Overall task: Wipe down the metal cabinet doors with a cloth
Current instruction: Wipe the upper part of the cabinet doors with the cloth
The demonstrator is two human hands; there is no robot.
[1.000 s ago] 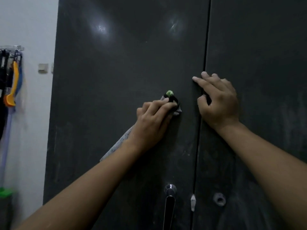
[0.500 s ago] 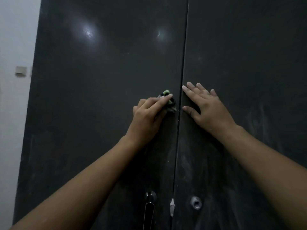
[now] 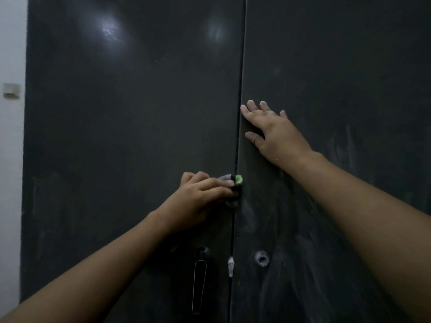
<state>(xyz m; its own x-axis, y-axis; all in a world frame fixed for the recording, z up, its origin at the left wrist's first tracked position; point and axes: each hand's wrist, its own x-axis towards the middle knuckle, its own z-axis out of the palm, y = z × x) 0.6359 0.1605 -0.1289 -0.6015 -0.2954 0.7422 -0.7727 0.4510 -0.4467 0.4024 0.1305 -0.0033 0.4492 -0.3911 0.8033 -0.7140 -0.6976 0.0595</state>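
Two dark metal cabinet doors fill the view: the left door (image 3: 130, 127) and the right door (image 3: 338, 66), meeting at a vertical seam. My left hand (image 3: 200, 197) grips a bunched cloth (image 3: 235, 183), grey and black with a green patch, and holds it against the left door right at the seam. My right hand (image 3: 272, 134) lies flat on the right door, fingers straight, fingertips beside the seam and higher than the left hand. Pale smears mark the right door's lower part.
A door handle (image 3: 199, 280) hangs low on the left door. A round keyhole (image 3: 262, 258) sits low on the right door, with a small white latch piece (image 3: 231, 266) at the seam. A white wall with a switch (image 3: 11, 90) lies left.
My left hand has carried the cloth down the left door and right to the seam. My right hand now sits higher than the left, its fingers flattened from a curl at the door edge.
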